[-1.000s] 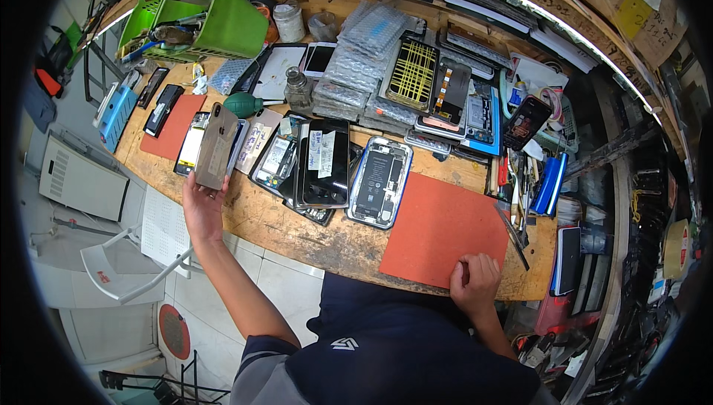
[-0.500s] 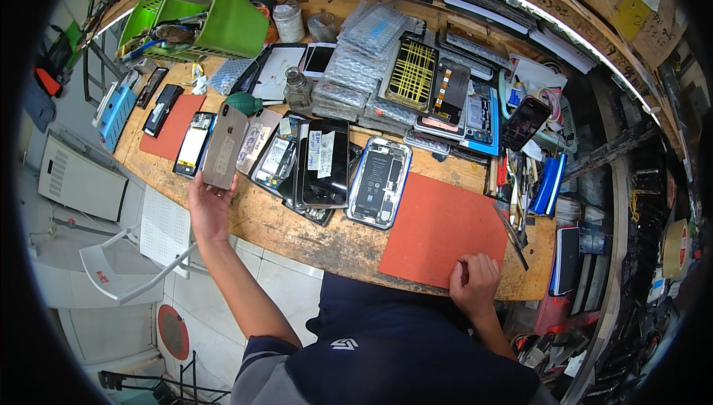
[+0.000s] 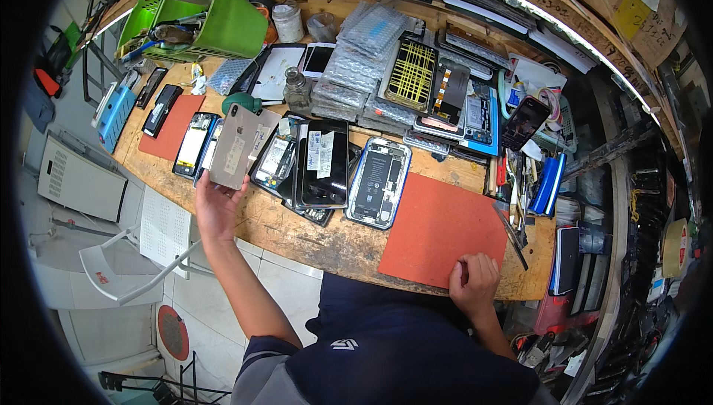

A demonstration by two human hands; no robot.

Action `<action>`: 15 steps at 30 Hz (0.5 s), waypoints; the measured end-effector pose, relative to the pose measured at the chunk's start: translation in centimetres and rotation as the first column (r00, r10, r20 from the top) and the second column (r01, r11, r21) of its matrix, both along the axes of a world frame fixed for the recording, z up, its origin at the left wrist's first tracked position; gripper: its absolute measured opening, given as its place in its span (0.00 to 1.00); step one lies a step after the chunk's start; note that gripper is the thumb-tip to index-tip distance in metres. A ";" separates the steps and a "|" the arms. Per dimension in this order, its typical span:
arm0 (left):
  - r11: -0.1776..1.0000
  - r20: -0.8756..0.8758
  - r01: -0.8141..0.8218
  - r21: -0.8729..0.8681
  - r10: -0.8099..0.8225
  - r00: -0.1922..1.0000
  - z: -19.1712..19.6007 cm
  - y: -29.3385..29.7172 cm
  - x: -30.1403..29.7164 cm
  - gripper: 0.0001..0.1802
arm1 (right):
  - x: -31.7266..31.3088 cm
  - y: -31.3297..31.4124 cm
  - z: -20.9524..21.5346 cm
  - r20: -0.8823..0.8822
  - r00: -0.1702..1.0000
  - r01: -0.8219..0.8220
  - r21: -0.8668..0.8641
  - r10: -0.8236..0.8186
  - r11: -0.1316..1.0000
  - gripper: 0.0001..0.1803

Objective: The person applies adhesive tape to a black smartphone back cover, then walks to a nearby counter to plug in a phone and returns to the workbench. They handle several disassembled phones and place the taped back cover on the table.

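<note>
My left hand (image 3: 217,210) grips the lower end of a gold smartphone (image 3: 232,154), fingers and thumb around its edges. The back faces up, with a paper label on it, and the phone is tilted over the bench. Partly behind it lie another phone part with a label (image 3: 264,136) and an opened phone (image 3: 194,145). My right hand (image 3: 475,280) rests at the near edge of a red mat (image 3: 438,219), its fingers curled in and nothing visible in them. Left of this mat lies an opened phone with a black battery (image 3: 379,181).
Opened phones and a black tablet (image 3: 327,164) lie mid-bench. Behind are bubble-wrapped packs (image 3: 364,56), a glass bottle (image 3: 297,92) and a green blower bulb (image 3: 241,102). A green basket (image 3: 230,23) stands back left; tools and a blue holder (image 3: 548,186) stand at right.
My left hand has moved slightly right with the gold smartphone, which now tilts more to the right and covers part of the labelled piece. My right hand has stayed in place.
</note>
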State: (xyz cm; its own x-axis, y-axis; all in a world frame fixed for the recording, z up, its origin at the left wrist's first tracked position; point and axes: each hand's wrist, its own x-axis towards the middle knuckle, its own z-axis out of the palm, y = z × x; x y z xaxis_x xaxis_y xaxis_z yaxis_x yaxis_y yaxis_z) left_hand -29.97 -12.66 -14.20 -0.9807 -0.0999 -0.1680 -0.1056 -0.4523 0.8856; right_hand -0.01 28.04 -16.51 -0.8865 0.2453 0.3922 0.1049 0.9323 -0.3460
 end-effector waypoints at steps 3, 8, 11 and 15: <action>0.999 0.023 0.023 0.042 -0.024 0.999 0.0 0.4 0.0 0.37 | 0.0 0.0 0.0 0.001 1.000 -0.001 0.004 0.001 1.000 0.06; 0.991 0.002 0.106 0.076 -0.106 0.994 -0.5 0.5 -0.2 0.36 | 0.0 0.0 0.0 0.009 1.000 0.001 0.002 -0.001 1.000 0.06; 0.989 0.005 0.126 0.083 -0.126 0.992 -0.6 0.4 -0.4 0.36 | 0.0 0.0 0.1 0.000 1.000 0.001 0.003 -0.001 1.000 0.06; 0.987 0.007 0.118 0.105 -0.120 0.993 -0.7 0.6 -0.4 0.34 | 0.0 -0.1 0.1 -0.008 1.000 0.004 0.006 -0.004 1.000 0.06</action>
